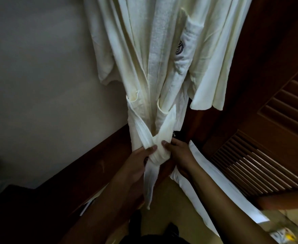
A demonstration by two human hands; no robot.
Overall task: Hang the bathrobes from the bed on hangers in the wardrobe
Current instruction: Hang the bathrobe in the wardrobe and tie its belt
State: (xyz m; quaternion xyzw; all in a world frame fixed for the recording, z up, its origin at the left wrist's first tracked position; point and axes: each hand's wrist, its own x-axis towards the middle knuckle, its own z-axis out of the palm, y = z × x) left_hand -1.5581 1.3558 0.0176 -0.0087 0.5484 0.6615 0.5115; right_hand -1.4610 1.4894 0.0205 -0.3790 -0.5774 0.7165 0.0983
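A cream bathrobe (144,50) hangs from above, filling the upper middle of the head view; its hanger is out of frame. A round dark logo (179,47) shows on its chest pocket. The robe's belt (151,143) crosses low in front of it, with one end (149,184) dangling down. My left hand (139,162) grips the belt at the crossing from the left, thumb on top. My right hand (178,154) pinches the same crossing from the right. Both forearms reach up from the bottom edge.
A pale wall (39,67) with a dark wooden skirting (85,164) lies to the left. A dark louvred wardrobe door (267,152) stands at the right. A white cloth strip (220,187) hangs below my right arm. Tan floor (171,208) shows underneath.
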